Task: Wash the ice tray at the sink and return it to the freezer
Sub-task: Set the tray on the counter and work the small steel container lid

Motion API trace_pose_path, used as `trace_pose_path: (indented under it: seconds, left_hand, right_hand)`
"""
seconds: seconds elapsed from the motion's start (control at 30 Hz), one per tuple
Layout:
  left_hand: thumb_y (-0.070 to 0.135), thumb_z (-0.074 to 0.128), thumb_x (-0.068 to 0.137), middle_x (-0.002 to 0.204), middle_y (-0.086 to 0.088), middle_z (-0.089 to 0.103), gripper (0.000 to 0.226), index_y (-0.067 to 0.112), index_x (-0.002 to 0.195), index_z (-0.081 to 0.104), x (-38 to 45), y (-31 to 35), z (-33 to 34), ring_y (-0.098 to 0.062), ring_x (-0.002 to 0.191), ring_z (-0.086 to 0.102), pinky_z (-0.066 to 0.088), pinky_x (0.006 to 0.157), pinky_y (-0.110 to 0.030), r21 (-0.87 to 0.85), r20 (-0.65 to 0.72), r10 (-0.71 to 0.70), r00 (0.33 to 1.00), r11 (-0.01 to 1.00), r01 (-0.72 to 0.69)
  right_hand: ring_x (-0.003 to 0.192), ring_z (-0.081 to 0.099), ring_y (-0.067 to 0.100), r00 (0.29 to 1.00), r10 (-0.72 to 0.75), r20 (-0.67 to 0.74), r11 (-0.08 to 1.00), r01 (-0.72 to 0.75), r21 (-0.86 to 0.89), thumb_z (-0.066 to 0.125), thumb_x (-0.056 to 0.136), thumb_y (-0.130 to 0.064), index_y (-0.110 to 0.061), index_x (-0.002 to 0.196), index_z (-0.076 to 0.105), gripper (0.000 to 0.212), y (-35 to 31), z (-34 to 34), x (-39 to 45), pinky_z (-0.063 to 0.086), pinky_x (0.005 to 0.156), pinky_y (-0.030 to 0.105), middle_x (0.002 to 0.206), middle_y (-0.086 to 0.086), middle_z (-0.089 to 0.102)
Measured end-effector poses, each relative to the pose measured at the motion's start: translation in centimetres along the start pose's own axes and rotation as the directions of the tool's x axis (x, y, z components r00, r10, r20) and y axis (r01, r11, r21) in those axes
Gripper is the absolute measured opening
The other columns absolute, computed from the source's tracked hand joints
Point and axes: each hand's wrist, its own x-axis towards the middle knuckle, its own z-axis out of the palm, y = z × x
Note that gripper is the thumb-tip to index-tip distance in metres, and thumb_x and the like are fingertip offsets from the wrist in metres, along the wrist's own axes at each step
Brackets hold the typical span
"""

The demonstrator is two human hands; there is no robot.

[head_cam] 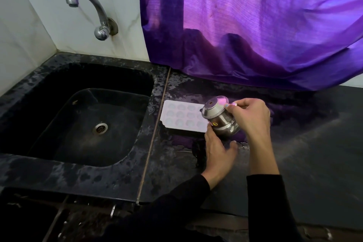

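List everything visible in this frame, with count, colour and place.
ice tray: one, white, flat on the counter right of the sink
steel pot: one, silver, tilted, held over the tray's right end
sink: one, black, left
tap: one, chrome, on the wall above the sink
counter: one, black, wet
curtain: one, purple, behind the counter
hands: left hand under the pot, right hand gripping its side; black sleeves

Shiny steel pot (220, 120) in my hands, polished smooth, catching violet glints. The ice tray (181, 117) beneath looks like pale matt plastic. The counter (294, 133) is dark stone, wet and glossy in patches, dull further right. The sink (88, 120) is the same black stone, with a metal drain. Chrome tap (92, 12), slightly tarnished. Purple curtain (255, 25): thin, sheeny woven cloth. My sleeves (271, 202) are black matt fabric.
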Motion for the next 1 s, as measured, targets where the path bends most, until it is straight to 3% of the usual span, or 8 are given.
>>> trace_pose_path:
  seconds: [0.33, 0.53, 0.67, 0.83, 1.0]
  left_hand:
    - [0.039, 0.057, 0.062, 0.138, -0.005, 0.040, 0.096, 0.017, 0.148, 0.021, 0.05, -0.17, -0.04, -0.018, 0.127, 0.047, 0.040, 0.108, -0.039, 0.002, -0.017, -0.013, 1.000, 1.000, 0.013]
    - [0.025, 0.064, 0.072, 0.140, -0.007, 0.039, 0.091, 0.011, 0.150, 0.019, -0.04, 0.04, -0.02, -0.019, 0.129, 0.044, 0.038, 0.109, -0.036, 0.004, 0.002, -0.024, 1.000, 1.000, 0.024]
    - [0.029, 0.062, 0.070, 0.140, -0.007, 0.038, 0.093, 0.011, 0.149, 0.019, -0.12, 0.08, 0.03, -0.020, 0.129, 0.045, 0.038, 0.109, -0.038, 0.018, -0.001, -0.036, 0.999, 0.999, 0.036]
    - [0.030, 0.060, 0.068, 0.137, -0.009, 0.041, 0.091, 0.009, 0.148, 0.022, -0.18, -0.02, 0.16, -0.021, 0.129, 0.044, 0.037, 0.109, -0.039, 0.044, -0.022, -0.021, 1.000, 0.999, 0.022]
    - [0.022, 0.065, 0.075, 0.139, -0.007, 0.039, 0.088, 0.010, 0.150, 0.019, -0.16, -0.19, 0.10, -0.020, 0.131, 0.041, 0.036, 0.111, -0.039, 0.043, -0.023, -0.009, 1.000, 0.999, 0.010]
  right_hand:
    - [0.085, 0.064, 0.020, 1.000, -0.030, 0.008, 0.997, 0.030, -0.065, 0.070, 0.076, -0.034, -0.026, 0.074, 0.068, 0.008, -0.13, 0.49, 0.14, 0.049, 0.073, 0.034, 0.080, -0.003, 0.070]
    - [0.085, 0.063, 0.020, 1.000, -0.028, 0.013, 0.997, 0.029, -0.078, 0.070, 0.078, -0.033, -0.027, 0.073, 0.067, 0.008, -0.14, 0.43, 0.02, 0.046, 0.071, 0.031, 0.081, -0.004, 0.070]
    - [0.082, 0.062, 0.019, 0.999, -0.030, 0.015, 0.997, 0.031, -0.072, 0.069, 0.078, -0.030, -0.028, 0.065, 0.061, 0.016, -0.06, 0.33, -0.20, 0.044, 0.069, 0.031, 0.077, -0.005, 0.068]
    - [0.082, 0.059, 0.019, 1.000, -0.023, 0.012, 0.998, 0.023, -0.053, 0.069, 0.079, -0.030, -0.025, 0.071, 0.065, 0.010, 0.01, 0.12, -0.42, 0.038, 0.068, 0.028, 0.079, -0.003, 0.068]
    - [0.085, 0.063, 0.020, 1.000, -0.001, 0.010, 1.000, 0.001, -0.019, 0.070, 0.077, -0.034, -0.026, 0.069, 0.066, 0.011, 0.32, 0.14, -0.30, 0.048, 0.073, 0.033, 0.079, -0.003, 0.070]
